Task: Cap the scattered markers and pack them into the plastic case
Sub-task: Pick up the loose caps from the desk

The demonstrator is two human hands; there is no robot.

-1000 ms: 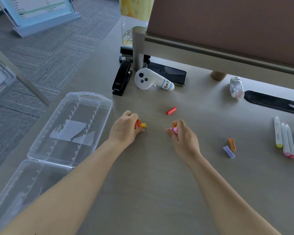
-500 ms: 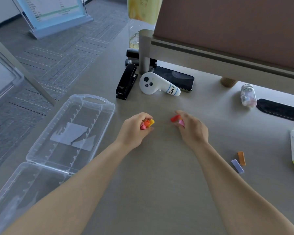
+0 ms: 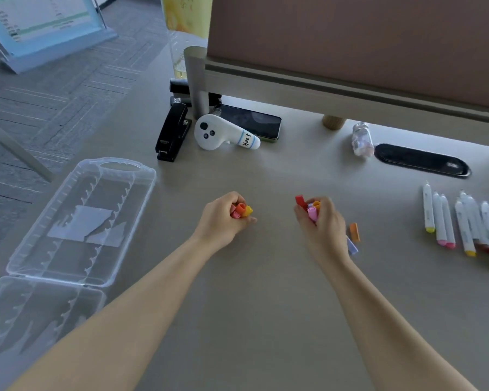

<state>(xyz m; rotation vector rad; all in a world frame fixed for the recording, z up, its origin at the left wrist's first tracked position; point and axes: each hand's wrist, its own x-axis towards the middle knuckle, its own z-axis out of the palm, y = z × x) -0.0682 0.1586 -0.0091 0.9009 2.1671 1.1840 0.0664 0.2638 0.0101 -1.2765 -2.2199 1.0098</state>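
Note:
My left hand [image 3: 223, 218] is curled round a small bunch of marker caps [image 3: 242, 210], pink, orange and yellow. My right hand [image 3: 321, 225] grips another bunch of caps [image 3: 312, 211], with a red cap [image 3: 300, 201] sticking out at its fingertips. An orange cap [image 3: 354, 232] and a lilac cap [image 3: 352, 246] lie on the desk just right of that hand. Several uncapped white markers [image 3: 460, 224] lie in a row at the right edge. The clear plastic case [image 3: 79, 221] lies open at the left.
At the back stand a black stapler [image 3: 173, 135], a white controller [image 3: 223, 133], a phone [image 3: 253, 122] and a small glass jar [image 3: 362, 139]. A black oval cable slot [image 3: 422, 162] sits at the back right, under the brown partition [image 3: 350, 38].
My right hand reached forward to the red cap on the desk and now holds it with the others. The left hand has kept its caps and stayed near the same spot.

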